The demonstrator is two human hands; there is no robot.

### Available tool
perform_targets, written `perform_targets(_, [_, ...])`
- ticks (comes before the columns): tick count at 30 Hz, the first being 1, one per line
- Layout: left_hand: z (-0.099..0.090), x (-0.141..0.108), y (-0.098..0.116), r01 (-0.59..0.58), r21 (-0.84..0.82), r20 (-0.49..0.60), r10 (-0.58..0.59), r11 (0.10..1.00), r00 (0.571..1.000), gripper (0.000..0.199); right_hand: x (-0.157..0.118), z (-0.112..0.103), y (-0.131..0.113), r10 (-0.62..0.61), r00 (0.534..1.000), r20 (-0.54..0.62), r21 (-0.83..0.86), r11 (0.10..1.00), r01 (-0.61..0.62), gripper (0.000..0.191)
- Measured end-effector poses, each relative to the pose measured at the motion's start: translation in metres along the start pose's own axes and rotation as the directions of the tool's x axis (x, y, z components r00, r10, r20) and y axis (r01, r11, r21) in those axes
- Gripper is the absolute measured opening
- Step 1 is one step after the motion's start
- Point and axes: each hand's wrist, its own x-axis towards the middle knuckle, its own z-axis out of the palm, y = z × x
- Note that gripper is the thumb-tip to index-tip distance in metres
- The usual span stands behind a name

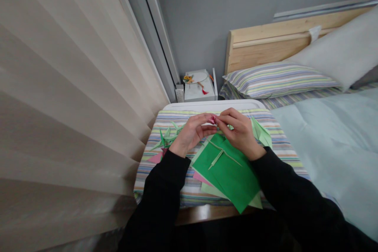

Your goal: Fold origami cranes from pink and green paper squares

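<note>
A small pink folded paper (213, 119) is pinched between my two hands above the table. My left hand (195, 130) holds it from the left with its fingertips, and my right hand (236, 129) grips it from the right between thumb and fingers. Below them lies a dark green paper sheet (233, 177), over light green and pink sheets. A thin folded pale green piece (216, 158) rests on the green sheet. Left of my left hand are several green folded paper pieces (167, 139) and a pink piece (155, 158). A light green folded paper (262, 133) lies right of my right hand.
The small table wears a striped cloth (147, 173). A pleated curtain (88, 86) hangs at the left. Behind stands a white bedside cabinet (193, 93) with a round fan on it. A bed with a pale blue cover (330, 134) and a striped pillow (283, 80) is at the right.
</note>
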Motion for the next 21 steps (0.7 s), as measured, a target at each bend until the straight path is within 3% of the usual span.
perform_targets(7, [0.0004,-0.0013,0.0002,0.019,-0.016,0.032,-0.019,1.000,0.999,0.037,-0.0009,0.0005,0.0010,-0.094,0.995,-0.019,-0.032,0.995,0.093,0.014])
perform_targets(11, [0.0043,-0.0021,0.0027,-0.037,0.011,0.043,0.036,0.999,0.998,0.036,0.0000,-0.0004,-0.0018,-0.097,0.994,-0.054,-0.027,0.995,0.095,0.014])
perform_targets(16, [0.0052,-0.0001,0.0011,-0.243,0.081,0.014,0.243,0.967,0.970,0.036,0.0023,-0.0015,-0.0054,0.118,0.990,-0.074,0.186,0.977,-0.102,0.014])
perform_targets(21, [-0.0005,0.0064,-0.0049,-0.338,0.237,-0.001,0.348,0.911,0.937,0.017,0.0031,0.0046,-0.0001,0.373,0.925,0.073,0.474,0.803,-0.361,0.008])
